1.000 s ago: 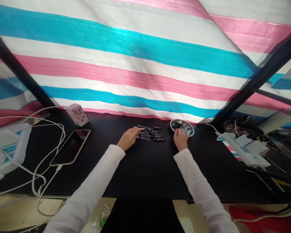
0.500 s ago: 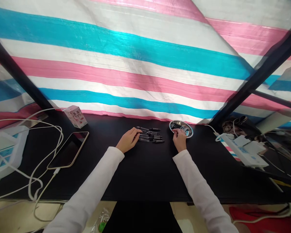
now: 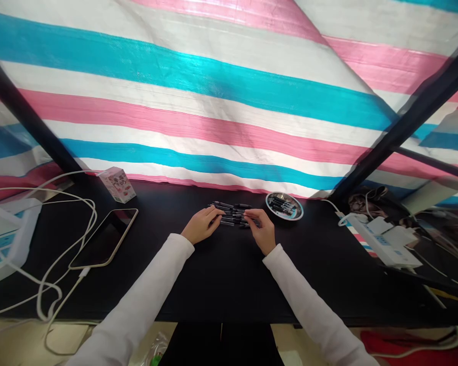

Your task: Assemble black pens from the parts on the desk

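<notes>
Several black pens [image 3: 233, 219] with clear barrels lie side by side on the black table. At their left end is my left hand [image 3: 203, 224], fingers curled together on a pen, palm down. My right hand [image 3: 261, 229] is at their right end, thumb and fingertips pinched at a pen's dark end; the exact grip is partly hidden by the fingers. Just right of and beyond this hand stands a round metal bowl [image 3: 298, 215] with several dark pen-like pieces [image 3: 281, 205] in it.
A phone [image 3: 105, 239] on a charging cable and a small pink box [image 3: 118, 185] are to the left. Power strips lie at both sides, the right one [image 3: 385, 246] near dark cloth. White cables [image 3: 61, 254] loop over the left side. A striped sheet [image 3: 213, 117] hangs behind.
My right hand has moved left, away from the bowl to the right end of the pens. My left hand stays about where it was.
</notes>
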Demonstrator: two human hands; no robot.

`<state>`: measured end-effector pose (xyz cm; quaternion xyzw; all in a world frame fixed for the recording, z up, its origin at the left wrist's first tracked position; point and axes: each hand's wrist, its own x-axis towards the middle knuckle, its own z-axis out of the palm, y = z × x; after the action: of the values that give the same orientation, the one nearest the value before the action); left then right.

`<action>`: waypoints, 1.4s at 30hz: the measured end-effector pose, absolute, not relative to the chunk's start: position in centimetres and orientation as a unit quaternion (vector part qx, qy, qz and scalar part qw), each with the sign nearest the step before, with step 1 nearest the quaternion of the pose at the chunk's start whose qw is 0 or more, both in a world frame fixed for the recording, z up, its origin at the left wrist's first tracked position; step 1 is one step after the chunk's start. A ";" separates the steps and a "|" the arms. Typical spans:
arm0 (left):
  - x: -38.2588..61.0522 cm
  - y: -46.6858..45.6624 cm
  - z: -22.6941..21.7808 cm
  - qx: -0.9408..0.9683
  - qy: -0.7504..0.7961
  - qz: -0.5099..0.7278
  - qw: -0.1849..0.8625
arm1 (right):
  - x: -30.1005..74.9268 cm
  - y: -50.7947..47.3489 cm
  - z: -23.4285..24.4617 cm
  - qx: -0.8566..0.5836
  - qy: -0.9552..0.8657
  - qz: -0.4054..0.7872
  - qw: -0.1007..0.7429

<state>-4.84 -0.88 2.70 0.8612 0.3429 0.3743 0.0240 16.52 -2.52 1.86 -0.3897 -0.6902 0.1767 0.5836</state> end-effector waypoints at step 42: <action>-4.7 -0.8 2.4 0.866 0.334 0.371 0.016 | 17.0 -3.0 2.7 -0.382 -0.719 0.159 0.558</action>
<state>-4.68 -0.80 2.43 0.8662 0.3341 0.3712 0.0163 17.02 -2.96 2.74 -0.3822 -0.7193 0.1591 0.5579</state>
